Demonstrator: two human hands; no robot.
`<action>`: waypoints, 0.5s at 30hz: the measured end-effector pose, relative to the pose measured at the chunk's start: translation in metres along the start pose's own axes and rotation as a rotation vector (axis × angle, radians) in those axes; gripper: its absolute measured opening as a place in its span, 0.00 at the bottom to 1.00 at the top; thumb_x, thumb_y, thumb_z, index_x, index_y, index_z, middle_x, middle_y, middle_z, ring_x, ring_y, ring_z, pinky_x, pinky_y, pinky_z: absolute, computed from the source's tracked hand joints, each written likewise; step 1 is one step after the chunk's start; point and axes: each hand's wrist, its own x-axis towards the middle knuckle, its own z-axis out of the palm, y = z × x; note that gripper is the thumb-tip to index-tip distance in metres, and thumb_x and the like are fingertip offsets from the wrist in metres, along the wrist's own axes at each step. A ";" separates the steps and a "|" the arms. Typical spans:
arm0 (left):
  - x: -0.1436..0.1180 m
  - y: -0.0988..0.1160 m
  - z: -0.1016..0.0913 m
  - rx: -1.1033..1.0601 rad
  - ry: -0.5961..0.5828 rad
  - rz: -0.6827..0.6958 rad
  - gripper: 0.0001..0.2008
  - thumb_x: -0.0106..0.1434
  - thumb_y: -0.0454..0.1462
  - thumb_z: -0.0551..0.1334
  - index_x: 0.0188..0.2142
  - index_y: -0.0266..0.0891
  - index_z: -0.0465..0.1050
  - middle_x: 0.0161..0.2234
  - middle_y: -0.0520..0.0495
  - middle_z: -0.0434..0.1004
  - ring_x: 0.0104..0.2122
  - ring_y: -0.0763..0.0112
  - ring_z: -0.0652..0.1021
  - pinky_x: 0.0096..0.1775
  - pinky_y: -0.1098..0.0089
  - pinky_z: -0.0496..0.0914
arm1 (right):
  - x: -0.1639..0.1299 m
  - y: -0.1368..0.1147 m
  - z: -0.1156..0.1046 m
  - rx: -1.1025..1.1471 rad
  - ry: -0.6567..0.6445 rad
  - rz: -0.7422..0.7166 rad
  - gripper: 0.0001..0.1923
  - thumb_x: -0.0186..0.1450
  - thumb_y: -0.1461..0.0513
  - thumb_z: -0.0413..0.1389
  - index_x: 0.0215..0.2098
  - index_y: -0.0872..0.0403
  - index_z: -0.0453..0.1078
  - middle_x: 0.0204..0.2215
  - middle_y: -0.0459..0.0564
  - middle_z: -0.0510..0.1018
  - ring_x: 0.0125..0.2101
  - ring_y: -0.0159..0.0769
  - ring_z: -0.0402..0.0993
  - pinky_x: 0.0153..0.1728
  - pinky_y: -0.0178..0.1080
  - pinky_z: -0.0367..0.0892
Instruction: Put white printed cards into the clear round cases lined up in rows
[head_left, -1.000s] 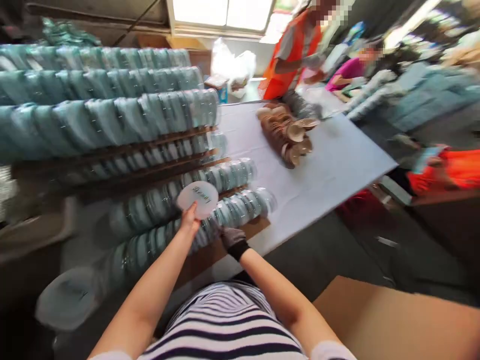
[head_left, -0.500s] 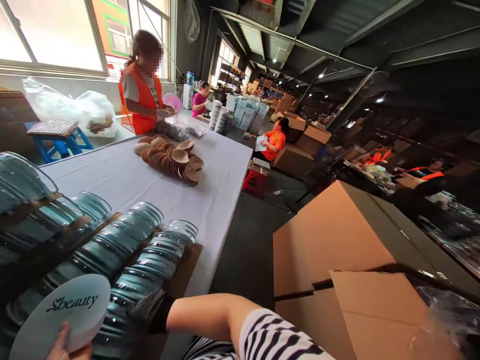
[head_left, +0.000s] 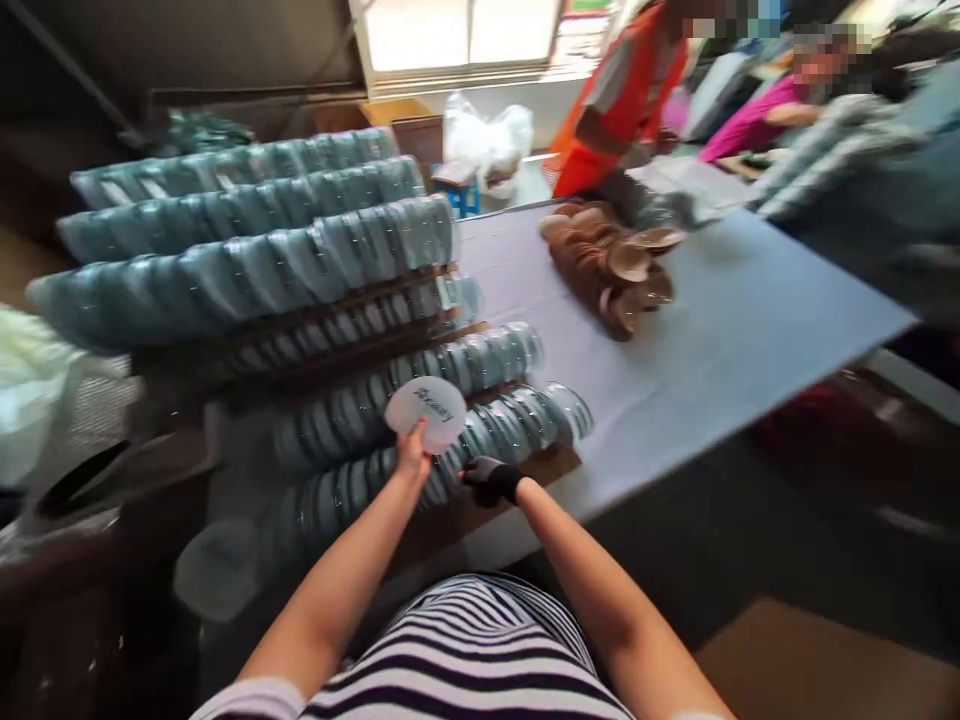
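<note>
A long table [head_left: 720, 340] under a pale cloth runs away from the person, its near edge just ahead of their striped shirt. Along its left side lie rows of stacked blue-green glass bowls [head_left: 247, 275] on their sides, the upper rows resting on wooden slats, the lower rows [head_left: 420, 385] reaching toward the near edge. Toward the far end, close to the middle of the table, sits a heap of brown wooden lids [head_left: 611, 265]. Beyond the far edge a person in an orange vest [head_left: 622, 95] stands at the table, with another person in pink [head_left: 757, 115] further right; both are blurred. A white plastic bag [head_left: 487, 140] lies behind the far left corner.

The left hand [head_left: 412, 458] pinches the lower rim of a round white disc [head_left: 426, 413] with dark lettering, holding it upright just over the nearest row of bowls. The right hand [head_left: 487, 480], in a dark glove, rests against that nearest row [head_left: 525, 420] by the near edge; whether its fingers close on a bowl I cannot tell.
</note>
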 end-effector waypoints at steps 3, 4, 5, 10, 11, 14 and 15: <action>0.003 -0.003 -0.001 -0.058 -0.007 0.040 0.14 0.57 0.27 0.66 0.44 0.35 0.75 0.42 0.42 0.82 0.41 0.65 0.81 0.50 0.59 0.74 | 0.016 0.001 -0.014 -0.168 0.299 -0.142 0.10 0.67 0.59 0.53 0.35 0.55 0.76 0.33 0.54 0.80 0.41 0.43 0.78 0.43 0.42 0.70; 0.001 -0.004 -0.003 -0.069 -0.034 0.044 0.15 0.56 0.28 0.68 0.44 0.36 0.75 0.42 0.42 0.82 0.42 0.64 0.81 0.50 0.58 0.74 | 0.019 0.002 -0.021 -0.178 0.470 -0.223 0.13 0.68 0.58 0.50 0.41 0.53 0.75 0.38 0.55 0.81 0.44 0.44 0.77 0.46 0.43 0.69; -0.002 -0.005 -0.006 -0.076 -0.071 0.042 0.16 0.54 0.29 0.69 0.43 0.36 0.76 0.42 0.42 0.83 0.43 0.63 0.81 0.51 0.58 0.73 | 0.021 0.004 -0.027 -0.176 0.620 -0.304 0.17 0.68 0.56 0.48 0.48 0.53 0.74 0.44 0.57 0.80 0.48 0.45 0.76 0.49 0.44 0.69; -0.015 -0.010 -0.020 -0.059 -0.205 0.040 0.24 0.48 0.35 0.74 0.46 0.37 0.76 0.44 0.40 0.82 0.45 0.57 0.80 0.52 0.54 0.72 | 0.025 0.001 -0.029 -0.266 0.802 -0.590 0.27 0.64 0.57 0.50 0.60 0.57 0.65 0.57 0.62 0.71 0.58 0.48 0.66 0.58 0.51 0.63; -0.016 -0.010 -0.022 -0.045 -0.217 0.048 0.25 0.48 0.36 0.74 0.47 0.36 0.76 0.45 0.39 0.81 0.46 0.55 0.80 0.52 0.54 0.72 | 0.025 -0.001 -0.022 -0.273 0.809 -0.654 0.26 0.64 0.58 0.50 0.59 0.56 0.67 0.58 0.61 0.71 0.59 0.47 0.65 0.59 0.51 0.62; -0.018 -0.010 -0.030 -0.007 -0.232 0.039 0.25 0.48 0.37 0.75 0.46 0.34 0.77 0.44 0.36 0.81 0.45 0.52 0.80 0.51 0.52 0.72 | 0.027 -0.011 -0.003 -0.190 0.736 -0.703 0.20 0.64 0.59 0.51 0.52 0.53 0.73 0.49 0.57 0.78 0.51 0.44 0.73 0.52 0.47 0.69; -0.017 -0.008 -0.032 -0.010 -0.229 0.029 0.24 0.47 0.37 0.75 0.45 0.33 0.77 0.43 0.35 0.81 0.44 0.52 0.80 0.51 0.53 0.72 | 0.029 -0.013 0.002 -0.145 0.692 -0.657 0.18 0.64 0.58 0.51 0.49 0.53 0.74 0.44 0.56 0.80 0.45 0.43 0.76 0.48 0.44 0.72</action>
